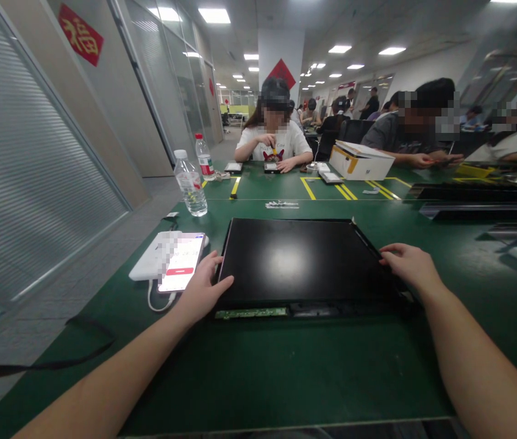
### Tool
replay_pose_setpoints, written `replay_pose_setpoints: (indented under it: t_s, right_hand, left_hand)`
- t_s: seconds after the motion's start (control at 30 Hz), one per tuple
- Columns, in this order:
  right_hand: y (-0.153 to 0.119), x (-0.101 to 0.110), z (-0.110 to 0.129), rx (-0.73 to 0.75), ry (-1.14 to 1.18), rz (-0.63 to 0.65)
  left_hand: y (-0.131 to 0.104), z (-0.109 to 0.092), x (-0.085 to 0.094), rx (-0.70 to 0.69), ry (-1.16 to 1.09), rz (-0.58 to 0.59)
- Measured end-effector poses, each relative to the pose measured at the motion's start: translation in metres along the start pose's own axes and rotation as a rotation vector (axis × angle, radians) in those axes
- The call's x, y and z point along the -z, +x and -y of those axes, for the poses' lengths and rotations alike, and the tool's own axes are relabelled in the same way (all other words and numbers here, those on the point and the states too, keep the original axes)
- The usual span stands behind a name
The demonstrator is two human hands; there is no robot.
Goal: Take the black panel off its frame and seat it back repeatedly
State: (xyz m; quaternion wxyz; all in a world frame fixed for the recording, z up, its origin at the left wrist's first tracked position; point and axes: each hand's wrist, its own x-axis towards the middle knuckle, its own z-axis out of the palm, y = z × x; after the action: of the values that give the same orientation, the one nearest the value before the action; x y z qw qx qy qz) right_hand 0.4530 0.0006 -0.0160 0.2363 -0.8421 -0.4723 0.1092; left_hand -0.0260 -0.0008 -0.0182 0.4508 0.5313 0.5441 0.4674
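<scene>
A black LCD screen panel [281, 262] lies flat on the green table, its glossy face up and a bright reflection in the middle. Along its near edge runs a strip of green circuit board [252, 313]. My left hand [208, 283] grips the left edge, thumb over the top face and fingers against the side. On the opposite side, the fingers of my right hand [407, 265] are closed at the right edge, where a dark frame shows; their tips are partly hidden.
A lit phone [181, 262] rests on a white device [146, 259] with a cable at left. Beyond stand two bottles, one clear [191, 186], one red-capped [204, 158]. Across the table a person works near a white box [361, 161]. Dark strips [482, 210] lie at right.
</scene>
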Motion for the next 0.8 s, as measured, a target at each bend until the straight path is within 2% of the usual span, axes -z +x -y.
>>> replay_pose_setpoints:
  t_s: [0.1, 0.47, 0.67, 0.8]
  right_hand:
    - [0.001, -0.001, -0.001, 0.001, 0.019, -0.003]
    - [-0.003, 0.002, 0.005, -0.026, 0.135, -0.013]
    - [-0.003, 0.002, 0.006, -0.037, 0.161, -0.012]
    - [-0.001, 0.001, 0.002, -0.039, 0.202, -0.013]
  left_hand:
    - [0.002, 0.004, 0.003, -0.034, 0.215, 0.013]
    - [0.006, 0.013, 0.003, -0.143, 0.345, 0.048]
    - [0.010, 0.018, 0.006, -0.186, 0.700, 0.125]
    - [0.012, 0.020, 0.007, -0.209, 0.771, 0.136]
